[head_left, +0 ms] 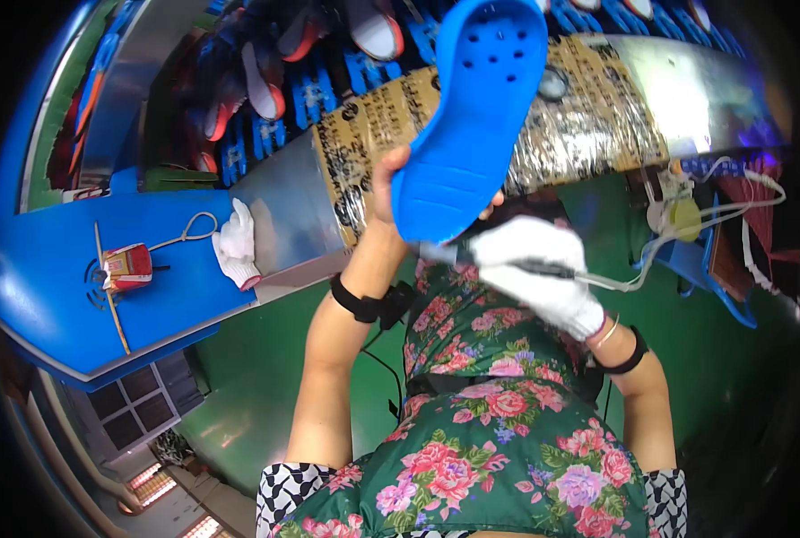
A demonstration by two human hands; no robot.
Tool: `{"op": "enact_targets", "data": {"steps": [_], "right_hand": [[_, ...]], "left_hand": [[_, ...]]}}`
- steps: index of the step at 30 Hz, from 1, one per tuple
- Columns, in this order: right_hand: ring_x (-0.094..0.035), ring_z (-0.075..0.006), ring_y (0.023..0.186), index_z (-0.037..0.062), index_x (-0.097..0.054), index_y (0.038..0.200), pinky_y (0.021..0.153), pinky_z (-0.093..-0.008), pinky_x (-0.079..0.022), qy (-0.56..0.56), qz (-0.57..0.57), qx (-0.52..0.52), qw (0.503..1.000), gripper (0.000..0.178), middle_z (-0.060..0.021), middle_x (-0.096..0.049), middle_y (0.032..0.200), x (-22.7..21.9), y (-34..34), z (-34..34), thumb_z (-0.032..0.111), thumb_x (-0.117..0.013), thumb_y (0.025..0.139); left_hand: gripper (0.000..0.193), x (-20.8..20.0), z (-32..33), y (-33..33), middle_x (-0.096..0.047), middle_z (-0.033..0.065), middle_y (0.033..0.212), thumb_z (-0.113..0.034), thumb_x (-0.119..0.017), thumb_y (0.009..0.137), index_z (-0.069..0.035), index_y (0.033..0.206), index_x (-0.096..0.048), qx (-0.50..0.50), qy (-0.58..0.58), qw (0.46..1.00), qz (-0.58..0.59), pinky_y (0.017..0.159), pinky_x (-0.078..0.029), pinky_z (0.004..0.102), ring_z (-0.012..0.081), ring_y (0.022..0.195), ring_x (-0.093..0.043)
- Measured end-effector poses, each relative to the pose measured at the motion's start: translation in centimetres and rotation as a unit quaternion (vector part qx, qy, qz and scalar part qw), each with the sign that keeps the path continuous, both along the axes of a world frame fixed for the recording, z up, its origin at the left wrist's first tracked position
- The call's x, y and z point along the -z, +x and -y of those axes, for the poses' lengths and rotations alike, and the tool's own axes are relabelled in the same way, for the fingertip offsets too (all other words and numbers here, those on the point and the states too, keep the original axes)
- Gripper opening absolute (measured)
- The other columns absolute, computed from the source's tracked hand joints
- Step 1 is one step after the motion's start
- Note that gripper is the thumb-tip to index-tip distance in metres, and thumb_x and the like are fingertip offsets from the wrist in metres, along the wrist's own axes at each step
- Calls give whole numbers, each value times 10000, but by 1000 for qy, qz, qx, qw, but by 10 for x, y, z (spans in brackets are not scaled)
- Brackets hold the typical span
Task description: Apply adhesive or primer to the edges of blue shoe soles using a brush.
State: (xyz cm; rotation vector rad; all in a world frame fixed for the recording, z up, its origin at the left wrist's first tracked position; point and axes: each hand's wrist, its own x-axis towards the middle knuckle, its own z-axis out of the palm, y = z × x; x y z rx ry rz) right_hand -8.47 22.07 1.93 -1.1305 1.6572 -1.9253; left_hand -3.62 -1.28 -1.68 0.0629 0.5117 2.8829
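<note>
A bright blue foam shoe sole (pixel 467 134), with several small holes in its wide end, is held up near the middle of the view. My bare left hand (pixel 387 184) grips it from behind at the narrow heel end; a thumb shows at one side and fingertips at the other. My right hand (pixel 534 260), in a white knit glove, is closed around a slim hand tool (pixel 548 267) with a pale cord. Its blurred greyish tip lies at the heel's lower edge; whether they touch, I cannot tell.
Behind the sole runs a metal ledge (pixel 279 211) partly wrapped in printed tape. Beyond it, shoes (pixel 261 85) sit on blue racks. On the blue table (pixel 50 269) at left lie a white glove (pixel 236 244) and a red box (pixel 128 267). The looping cord (pixel 723 213) hangs at right.
</note>
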Motion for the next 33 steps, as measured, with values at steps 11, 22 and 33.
{"op": "enact_targets", "data": {"steps": [11, 22, 33], "right_hand": [[-717, -256, 878, 52, -772, 1013, 788, -370, -556, 11, -293, 201, 935, 232, -110, -768, 989, -33, -78, 26, 0, -807, 789], [-647, -146, 752, -28, -694, 1027, 669, -230, -528, -181, 368, 63, 910, 169, -143, -707, 1041, -25, -55, -11, -44, -705, 859], [-663, -156, 696, -50, -743, 1004, 620, -264, -522, -47, 419, 30, 906, 179, -112, -737, 863, 13, -12, 27, -44, -742, 825]], "left_hand": [[969, 8, -30, 45, -491, 302, 1473, -696, -480, 937, -1, 1585, -288, -34, -51, 993, 97, 982, -538, 595, 521, 1206, -600], [1293, -142, 76, 82, -386, 340, 1506, -712, -792, 748, -36, 1624, -123, -101, -65, 969, -215, 807, -626, 496, 464, 1123, -595], [1102, -262, 290, 29, -254, 314, 1599, -722, -452, 975, 13, 1618, 58, -439, 118, 870, -191, 1060, -509, 521, 473, 1347, -456]]}}
